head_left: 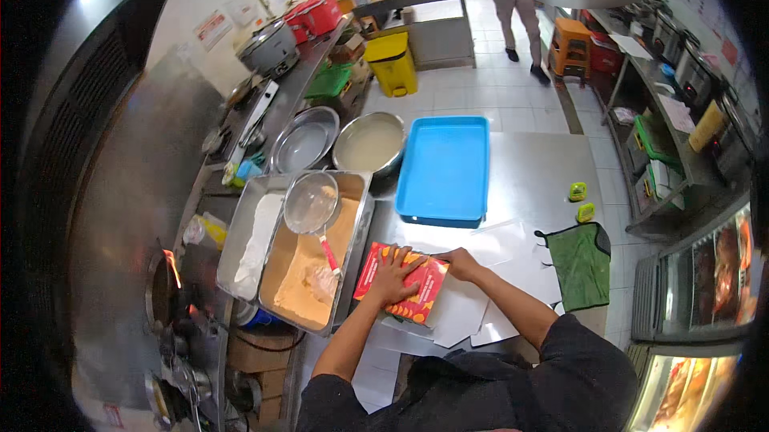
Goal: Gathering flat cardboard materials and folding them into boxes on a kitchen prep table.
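A red and yellow printed cardboard box [424, 292] lies on the steel table in front of me. My left hand [392, 278] rests flat on its top with the fingers spread. At the box's right far corner, my right hand [460, 264] is closed on the edge; its fingertips are partly hidden. Left of the box stands a steel pan of orange-tan powder [296, 264]. Across that pan lies a round mesh strainer [312, 202] with a red and white handle. A clear crumpled plastic piece [322, 283] sits in the powder near the handle's end.
White sheets [460, 312] lie under and beside the box. Beyond are a blue tray [443, 168] and two steel bowls, one with pale liquid [370, 144]. A green cloth [582, 266] hangs over the right edge. Flame [172, 268] burns at the left stove. A person [513, 4] stands far off.
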### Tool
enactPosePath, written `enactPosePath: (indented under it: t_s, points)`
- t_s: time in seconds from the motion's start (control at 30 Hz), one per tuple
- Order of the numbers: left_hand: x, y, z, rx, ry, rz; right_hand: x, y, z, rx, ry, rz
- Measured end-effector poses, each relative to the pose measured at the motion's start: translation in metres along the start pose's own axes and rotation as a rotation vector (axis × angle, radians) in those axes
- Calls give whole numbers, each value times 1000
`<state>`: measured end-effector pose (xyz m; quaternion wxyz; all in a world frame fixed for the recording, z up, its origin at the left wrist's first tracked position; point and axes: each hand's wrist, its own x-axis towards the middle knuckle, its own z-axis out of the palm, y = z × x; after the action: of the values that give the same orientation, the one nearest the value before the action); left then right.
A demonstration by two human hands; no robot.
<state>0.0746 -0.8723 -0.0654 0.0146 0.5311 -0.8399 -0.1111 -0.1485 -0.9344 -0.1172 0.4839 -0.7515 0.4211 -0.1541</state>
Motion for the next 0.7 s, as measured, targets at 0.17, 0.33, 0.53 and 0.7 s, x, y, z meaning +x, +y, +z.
enactPosePath:
  t_s: [0.17,0.33,0.53,0.7]
  points:
    - [5,1,2,19,-3,-22,17,14,19,-66,147,-86]
    - [1,1,-4,84,-15,4,19,12,16,-276,31,-11]
    - [3,6,0,36,-2,21,1,19,23,-148,115,2]
    - [-5,6,0,51,31,18,10,6,25,-260,149,-110]
